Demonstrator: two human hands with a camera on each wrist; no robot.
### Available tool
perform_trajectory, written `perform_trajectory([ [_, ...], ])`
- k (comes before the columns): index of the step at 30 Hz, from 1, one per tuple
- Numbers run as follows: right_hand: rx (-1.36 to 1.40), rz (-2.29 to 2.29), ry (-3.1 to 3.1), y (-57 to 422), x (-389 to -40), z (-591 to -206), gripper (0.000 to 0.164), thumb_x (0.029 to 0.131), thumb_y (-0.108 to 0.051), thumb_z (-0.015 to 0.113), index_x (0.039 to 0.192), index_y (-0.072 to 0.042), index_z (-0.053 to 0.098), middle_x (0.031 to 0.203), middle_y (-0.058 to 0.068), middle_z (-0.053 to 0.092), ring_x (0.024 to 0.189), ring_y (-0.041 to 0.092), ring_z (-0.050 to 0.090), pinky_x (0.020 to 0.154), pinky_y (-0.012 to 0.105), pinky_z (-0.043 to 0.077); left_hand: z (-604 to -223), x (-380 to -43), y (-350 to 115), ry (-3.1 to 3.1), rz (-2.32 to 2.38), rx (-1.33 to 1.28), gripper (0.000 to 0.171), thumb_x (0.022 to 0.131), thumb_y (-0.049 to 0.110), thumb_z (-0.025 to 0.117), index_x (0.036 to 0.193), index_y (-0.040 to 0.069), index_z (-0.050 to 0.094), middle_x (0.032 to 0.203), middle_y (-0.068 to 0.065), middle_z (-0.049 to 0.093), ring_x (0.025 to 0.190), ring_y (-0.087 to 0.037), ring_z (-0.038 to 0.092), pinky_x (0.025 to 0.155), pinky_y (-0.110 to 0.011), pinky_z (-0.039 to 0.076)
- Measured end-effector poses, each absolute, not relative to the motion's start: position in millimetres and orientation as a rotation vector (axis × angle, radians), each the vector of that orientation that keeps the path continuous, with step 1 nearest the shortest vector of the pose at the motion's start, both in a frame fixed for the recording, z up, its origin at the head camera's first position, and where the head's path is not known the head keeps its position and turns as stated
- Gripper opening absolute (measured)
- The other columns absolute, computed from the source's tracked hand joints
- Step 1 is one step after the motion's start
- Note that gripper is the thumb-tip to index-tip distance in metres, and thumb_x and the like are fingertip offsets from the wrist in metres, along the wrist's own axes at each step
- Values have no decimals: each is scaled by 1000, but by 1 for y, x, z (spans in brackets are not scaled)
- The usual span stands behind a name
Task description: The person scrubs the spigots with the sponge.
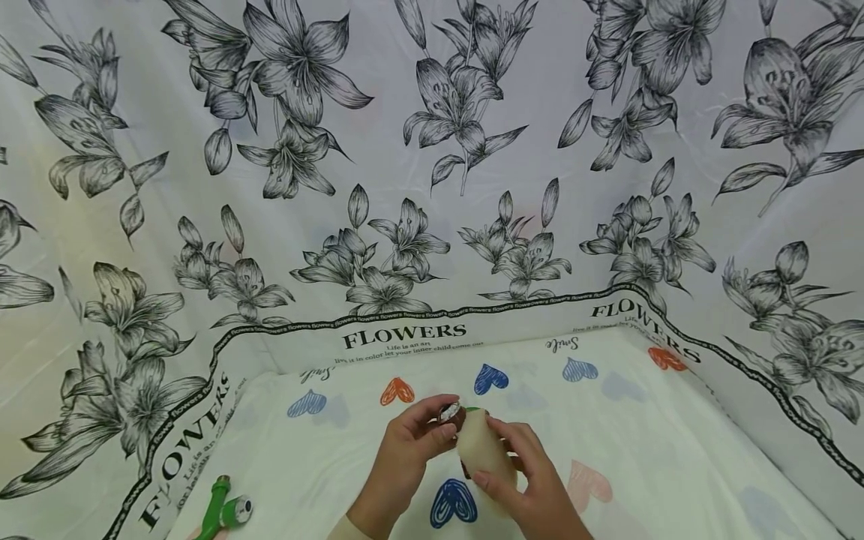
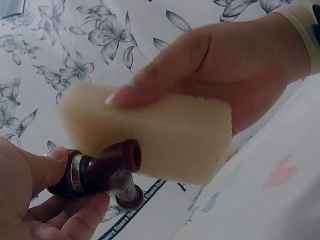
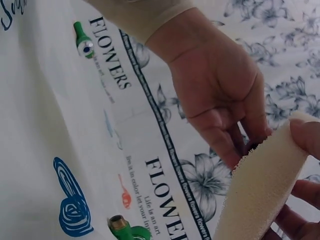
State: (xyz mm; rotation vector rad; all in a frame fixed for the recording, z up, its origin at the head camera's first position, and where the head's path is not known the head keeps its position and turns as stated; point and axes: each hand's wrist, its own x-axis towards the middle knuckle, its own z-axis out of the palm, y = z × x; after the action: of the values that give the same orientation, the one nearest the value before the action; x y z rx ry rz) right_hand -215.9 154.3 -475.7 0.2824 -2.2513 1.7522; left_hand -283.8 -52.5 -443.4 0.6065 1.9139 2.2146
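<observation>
In my left hand (image 1: 405,454) is a dark red, shiny tap-like fitting (image 2: 107,165) with a silver band, a ridged round mouth and a clear branch. Fingers and thumb pinch it by its thicker end. My right hand (image 1: 533,472) grips a cream sponge block (image 1: 486,450), thumb on one broad face and fingers on the other. In the left wrist view the fitting overlaps the sponge's lower face. The right wrist view shows the sponge (image 3: 265,185) edge-on, hiding most of the fitting from there.
A green fitting (image 1: 219,510) with a silver cap lies on the cloth at the lower left. Another green piece (image 3: 131,231) with a brown mouth shows low in the right wrist view. White heart-printed cloth (image 1: 351,450) covers the surface; a flower-printed curtain (image 1: 405,247) hangs behind.
</observation>
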Motion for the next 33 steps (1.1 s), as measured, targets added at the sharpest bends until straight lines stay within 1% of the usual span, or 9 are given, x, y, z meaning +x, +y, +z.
perform_trajectory([
  [7, 357, 1712, -2246, 152, -212, -473, 62, 96, -26, 87, 153, -30, 62, 132, -5, 59, 116, 21, 57, 94, 38, 55, -444, -284, -54, 1910, 2242, 575, 40, 104, 4, 74, 143, -1, 67, 133, -21, 70, 119, -26, 71, 96, -37, 62],
  [11, 350, 1689, -2249, 153, -215, -475, 62, 97, -26, 87, 154, -27, 62, 133, -5, 59, 115, 21, 58, 93, 37, 55, -445, -282, -55, 1894, 2237, 585, 40, 103, 4, 74, 142, -2, 66, 134, -22, 70, 120, -27, 71, 96, -39, 62],
  [13, 316, 1688, -2268, 155, -217, -476, 63, 97, -29, 86, 155, -27, 61, 134, -6, 59, 116, 21, 58, 95, 37, 56, -444, -281, -56, 1885, 2226, 603, 41, 104, 4, 74, 143, -3, 66, 135, -22, 69, 121, -27, 71, 97, -40, 61],
  [17, 227, 1689, -2285, 159, -222, -476, 62, 98, -34, 85, 155, -26, 60, 133, -4, 58, 117, 23, 57, 98, 44, 55, -443, -278, -57, 1849, 2211, 655, 42, 104, 5, 73, 144, -6, 63, 135, -22, 69, 120, -28, 71, 97, -43, 61],
  [19, 216, 1676, -2273, 163, -224, -476, 62, 98, -32, 85, 154, -25, 61, 132, -3, 58, 117, 23, 57, 97, 46, 54, -442, -277, -56, 1836, 2206, 677, 43, 103, 5, 74, 143, -7, 63, 133, -22, 69, 119, -29, 71, 97, -44, 61],
  [22, 233, 1652, -2258, 168, -227, -477, 62, 98, -28, 85, 155, -24, 61, 130, -3, 59, 116, 22, 57, 94, 45, 53, -442, -276, -56, 1819, 2200, 688, 44, 103, 5, 75, 143, -7, 63, 133, -21, 68, 118, -28, 71, 97, -45, 61],
  [26, 248, 1585, -2270, 172, -229, -479, 63, 99, -31, 84, 156, -22, 59, 133, -3, 58, 117, 21, 56, 95, 44, 53, -442, -275, -56, 1801, 2204, 678, 45, 102, 3, 75, 144, -9, 61, 133, -20, 69, 119, -27, 71, 98, -44, 60],
  [31, 141, 1564, -2269, 175, -232, -479, 65, 99, -34, 84, 157, -19, 58, 138, 2, 57, 118, 21, 55, 97, 45, 52, -441, -273, -56, 1749, 2215, 717, 45, 104, 2, 72, 145, -11, 59, 137, -23, 67, 122, -28, 70, 100, -49, 59],
  [33, 116, 1600, -2276, 174, -232, -479, 65, 100, -35, 83, 157, -19, 57, 139, 3, 56, 119, 22, 56, 97, 46, 51, -440, -273, -57, 1761, 2207, 721, 44, 104, 3, 73, 145, -9, 60, 137, -23, 67, 122, -28, 70, 100, -48, 59],
])
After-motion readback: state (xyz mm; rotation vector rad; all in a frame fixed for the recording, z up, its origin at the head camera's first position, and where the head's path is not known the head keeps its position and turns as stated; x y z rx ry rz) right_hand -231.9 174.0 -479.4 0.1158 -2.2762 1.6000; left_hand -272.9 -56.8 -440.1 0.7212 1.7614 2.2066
